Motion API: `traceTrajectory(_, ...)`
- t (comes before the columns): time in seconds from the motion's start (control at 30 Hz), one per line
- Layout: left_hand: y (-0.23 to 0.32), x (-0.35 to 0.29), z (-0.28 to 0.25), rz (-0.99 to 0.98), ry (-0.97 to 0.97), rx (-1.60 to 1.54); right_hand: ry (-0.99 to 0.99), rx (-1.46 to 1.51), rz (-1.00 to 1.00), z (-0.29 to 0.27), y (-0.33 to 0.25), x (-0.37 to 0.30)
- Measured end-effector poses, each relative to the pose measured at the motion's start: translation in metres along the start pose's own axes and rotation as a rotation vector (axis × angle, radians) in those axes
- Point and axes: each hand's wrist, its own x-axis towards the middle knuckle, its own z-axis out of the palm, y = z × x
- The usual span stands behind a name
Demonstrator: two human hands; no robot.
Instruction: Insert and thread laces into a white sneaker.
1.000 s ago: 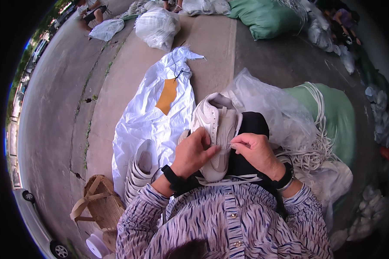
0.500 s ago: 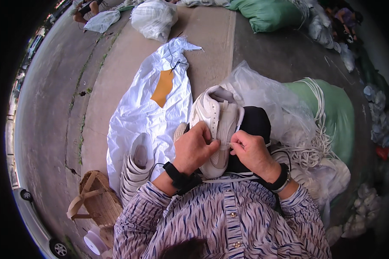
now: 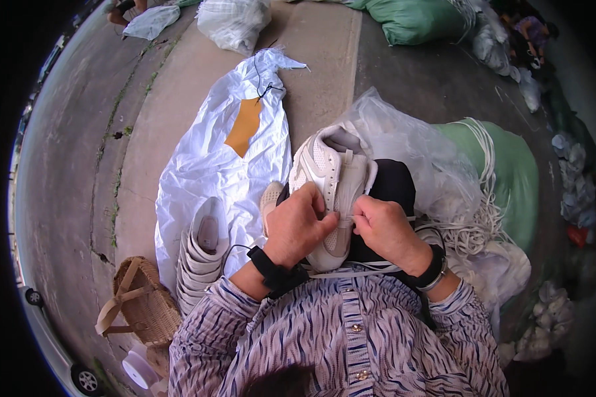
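Observation:
A white and beige sneaker [image 3: 321, 164] rests in my lap on a black cloth or pad [image 3: 394, 182], its opening pointing away from me and its toe toward my shirt. My left hand [image 3: 299, 221] is closed over the sneaker's left side, with the thumb lying across the lacing area. Across the tongue, my right hand [image 3: 389, 230] pinches a thin pale shoelace, its thumb and forefinger close to the eyelets. Most of the lace is hidden by my fingers. Loose white laces [image 3: 361, 266] lie across my lap below the toe.
A stack of pale shoe parts [image 3: 198, 255] stands at my left beside a woven basket-like seat [image 3: 142, 301] and a white spool [image 3: 140, 367]. Ahead lies a crumpled white sack [image 3: 212, 145]. To the right are clear plastic [image 3: 410, 152], a green sack [image 3: 510, 178] and bundled laces [image 3: 473, 228].
The surroundings have shifted slightly up and left in the picture. Both hands keep nearly the same place on the sneaker; the right fingers look a little more curled.

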Motion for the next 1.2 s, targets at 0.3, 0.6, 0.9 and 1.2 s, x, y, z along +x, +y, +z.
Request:
traceTrajectory(0.3,-0.012,0.001,0.003,0.024,0.018,-0.054,-0.113,0.492,0.337,0.003,-0.002,0.000)
traceTrajectory(0.6,-0.020,-0.009,0.005,0.181,-0.005,-0.205,0.158,0.048,0.019,0.018,0.003,-0.011)
traceTrajectory(0.9,-0.012,-0.023,0.000,0.639,0.166,0.439,0.037,0.383,0.215,0.011,-0.001,-0.013)
traceTrajectory(1.2,0.012,-0.009,-0.010,0.710,-0.044,0.727,0.035,0.265,0.134,0.013,0.000,-0.010)
